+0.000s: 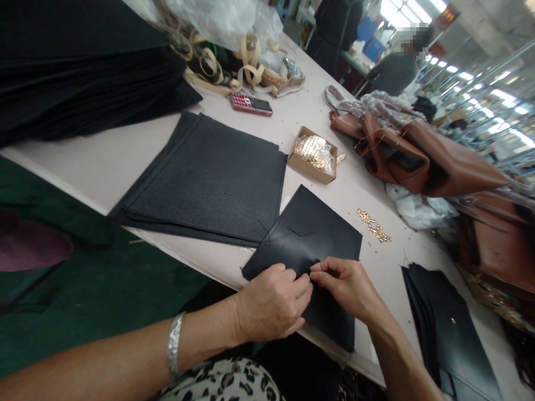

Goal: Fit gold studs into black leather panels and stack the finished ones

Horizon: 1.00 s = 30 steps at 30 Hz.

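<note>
Spotted clothing (225, 379) on the seated person lay nearest, at the table's edge; beside it, the left forearm wore a silver bracelet (174, 344) and reached inward; the left hand (276, 303) was curled over the near part of a black sheet (326, 223), fingers bent and bunched together; its fingertips were partly hidden, and I could not tell whether they gripped anything; the right hand (346, 281) approached from the opposite side, thumb and forefinger pressed together at the tips, just beside the left fingers; whether something small sat between those tips could not be made out.

Position of the sheet: at the near edge of the pale table (104, 161), under both hands, its left side overlapping a corner of a stack of black sheets (209, 178); loose black thread (298, 231) lay across its surface.

Surrounding items: a cardboard box (311, 169) stood beyond the sheet, holding bagged gold pieces (315, 149); more gold pieces (374, 225) lay loose to the right; a phone (251, 104) rested beyond the stack; brown bags (447, 156) were heaped at the far right; a second black stack (455, 328) lay nearer, on the right.
</note>
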Each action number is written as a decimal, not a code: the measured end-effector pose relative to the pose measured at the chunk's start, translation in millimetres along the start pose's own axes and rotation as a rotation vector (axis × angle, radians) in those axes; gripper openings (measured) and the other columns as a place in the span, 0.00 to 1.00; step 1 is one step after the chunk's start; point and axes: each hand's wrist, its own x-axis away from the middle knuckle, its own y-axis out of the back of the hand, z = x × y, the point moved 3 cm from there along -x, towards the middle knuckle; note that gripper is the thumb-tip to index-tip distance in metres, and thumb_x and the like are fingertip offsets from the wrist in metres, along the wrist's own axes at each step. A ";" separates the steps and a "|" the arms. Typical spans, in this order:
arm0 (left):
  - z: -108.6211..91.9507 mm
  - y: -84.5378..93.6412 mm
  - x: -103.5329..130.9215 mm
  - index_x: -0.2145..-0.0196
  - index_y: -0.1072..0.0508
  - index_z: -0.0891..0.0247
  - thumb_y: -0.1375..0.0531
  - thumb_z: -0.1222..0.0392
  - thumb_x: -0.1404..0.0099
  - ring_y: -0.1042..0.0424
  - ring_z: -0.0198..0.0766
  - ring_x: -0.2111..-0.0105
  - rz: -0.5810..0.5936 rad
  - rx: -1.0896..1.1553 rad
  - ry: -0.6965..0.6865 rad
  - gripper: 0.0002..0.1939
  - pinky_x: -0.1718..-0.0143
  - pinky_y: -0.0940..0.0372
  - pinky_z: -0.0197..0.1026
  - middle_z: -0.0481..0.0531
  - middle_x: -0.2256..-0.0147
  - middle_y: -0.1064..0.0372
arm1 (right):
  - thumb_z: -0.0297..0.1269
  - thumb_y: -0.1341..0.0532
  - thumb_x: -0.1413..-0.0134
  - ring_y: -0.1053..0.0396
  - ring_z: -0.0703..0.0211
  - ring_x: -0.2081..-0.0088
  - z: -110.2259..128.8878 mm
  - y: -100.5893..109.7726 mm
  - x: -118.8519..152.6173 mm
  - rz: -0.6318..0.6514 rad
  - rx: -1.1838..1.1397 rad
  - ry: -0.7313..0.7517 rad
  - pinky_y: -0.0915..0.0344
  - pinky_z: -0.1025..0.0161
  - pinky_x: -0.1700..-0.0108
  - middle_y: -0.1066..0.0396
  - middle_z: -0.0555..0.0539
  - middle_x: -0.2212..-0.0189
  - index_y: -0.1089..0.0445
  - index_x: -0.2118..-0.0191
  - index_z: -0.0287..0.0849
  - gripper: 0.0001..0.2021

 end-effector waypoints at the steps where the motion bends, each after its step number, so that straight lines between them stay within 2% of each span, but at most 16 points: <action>1: 0.2 -0.2 -0.2 0.47 0.32 0.71 0.43 0.50 0.34 0.35 0.45 0.66 0.001 0.003 -0.001 0.24 0.69 0.41 0.49 0.56 0.55 0.29 | 0.36 0.37 0.47 0.29 0.61 0.69 -0.7 -0.2 -2.0 0.016 -0.023 -0.023 0.38 0.65 0.67 0.23 0.52 0.72 0.21 0.69 0.45 0.06; 8: 0.1 1.5 -0.5 0.47 0.31 0.71 0.42 0.49 0.34 0.35 0.44 0.67 -0.014 0.008 -0.002 0.24 0.69 0.40 0.48 0.56 0.54 0.29 | 0.39 0.35 0.51 0.35 0.64 0.76 -9.6 0.5 -15.1 0.127 -0.102 -0.135 0.41 0.67 0.73 0.28 0.51 0.78 0.24 0.72 0.41 0.07; 13: 0.1 1.4 0.0 0.47 0.31 0.71 0.43 0.49 0.33 0.35 0.44 0.66 -0.005 0.020 0.000 0.24 0.69 0.39 0.49 0.57 0.52 0.29 | 0.38 0.35 0.53 0.33 0.64 0.77 -11.7 3.1 -26.1 0.245 -0.105 -0.228 0.38 0.67 0.75 0.29 0.51 0.81 0.27 0.72 0.40 0.07; 21: 0.2 -2.9 -0.8 0.48 0.30 0.70 0.50 0.56 0.29 0.34 0.44 0.66 0.004 0.031 -0.020 0.19 0.71 0.41 0.49 0.59 0.48 0.30 | 0.37 0.33 0.56 0.30 0.61 0.80 -4.2 6.8 -38.5 0.336 -0.119 -0.348 0.36 0.67 0.79 0.31 0.51 0.84 0.31 0.76 0.41 0.08; 24: -0.5 -4.5 -0.4 0.49 0.30 0.69 0.49 0.60 0.29 0.33 0.43 0.67 -0.025 0.027 -0.028 0.16 0.71 0.41 0.48 0.57 0.51 0.29 | 0.35 0.32 0.58 0.31 0.62 0.81 -2.2 4.7 -41.8 0.312 -0.130 -0.344 0.37 0.69 0.80 0.33 0.53 0.86 0.32 0.77 0.41 0.08; 27: 0.1 -4.0 -0.4 0.50 0.30 0.67 0.47 0.64 0.31 0.33 0.42 0.67 -0.062 0.026 -0.017 0.14 0.70 0.42 0.48 0.55 0.54 0.27 | 0.35 0.29 0.61 0.32 0.64 0.81 -2.9 6.3 -39.0 0.224 -0.095 -0.277 0.41 0.69 0.80 0.32 0.53 0.85 0.30 0.75 0.41 0.09; 29: 0.7 -2.6 -0.9 0.50 0.30 0.66 0.46 0.64 0.31 0.32 0.42 0.67 -0.067 0.034 0.007 0.14 0.70 0.42 0.48 0.54 0.56 0.27 | 0.39 0.29 0.59 0.30 0.62 0.76 -5.9 14.6 -30.1 0.093 -0.039 -0.163 0.37 0.68 0.75 0.28 0.52 0.79 0.27 0.71 0.41 0.10; 30: 1.0 -1.7 -1.0 0.50 0.30 0.65 0.46 0.64 0.32 0.32 0.42 0.67 -0.068 0.041 0.022 0.14 0.70 0.42 0.48 0.53 0.57 0.27 | 0.41 0.30 0.57 0.28 0.60 0.73 -9.6 22.1 -23.2 -0.022 0.006 -0.105 0.34 0.65 0.71 0.25 0.50 0.75 0.25 0.68 0.42 0.11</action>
